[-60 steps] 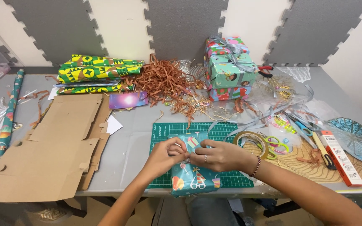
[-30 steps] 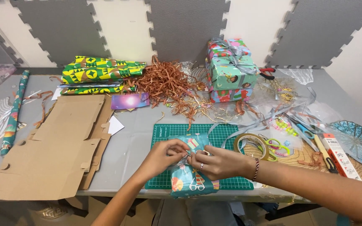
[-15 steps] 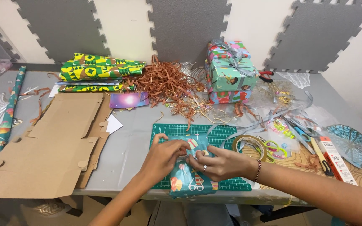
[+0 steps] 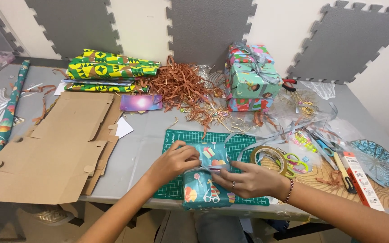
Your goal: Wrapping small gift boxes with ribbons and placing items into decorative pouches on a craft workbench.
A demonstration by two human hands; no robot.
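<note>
teal wrapped gift (image 4: pixel 203 189) sits on the green cutting mat (image 4: pixel 176 189) at the table's near edge, paper fully on. your left hand (image 4: pixel 176 163) and right hand (image 4: pixel 248 180) each pinch the silver ribbon (image 4: pixel 257 143) across its top; no finished bow shows yet. tape roll (image 4: pixel 271 157) lies just beside.
</note>
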